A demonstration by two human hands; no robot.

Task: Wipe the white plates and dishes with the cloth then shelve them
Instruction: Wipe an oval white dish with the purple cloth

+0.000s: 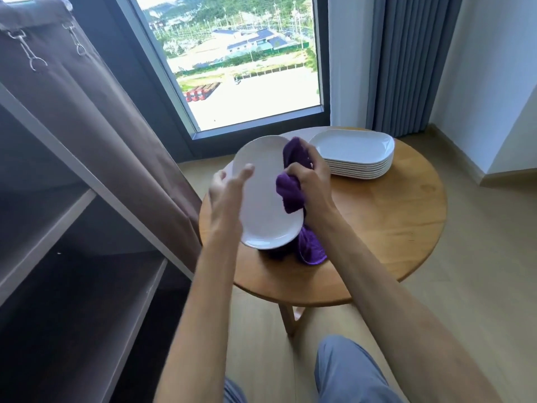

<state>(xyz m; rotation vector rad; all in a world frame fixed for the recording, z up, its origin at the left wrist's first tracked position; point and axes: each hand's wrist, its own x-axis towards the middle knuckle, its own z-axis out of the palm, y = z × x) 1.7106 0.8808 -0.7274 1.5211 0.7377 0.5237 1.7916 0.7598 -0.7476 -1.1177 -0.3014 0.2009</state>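
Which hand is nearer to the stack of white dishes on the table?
Right. The right hand, gripping the purple cloth, is just left of the stack. The left hand is farther left, across the held plate.

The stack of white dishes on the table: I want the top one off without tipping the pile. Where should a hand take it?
Probably by the raised rim at the near right end of the top dish, coming from the right. The stack of dishes sits near the round table edge, and the rim overhangs those below.
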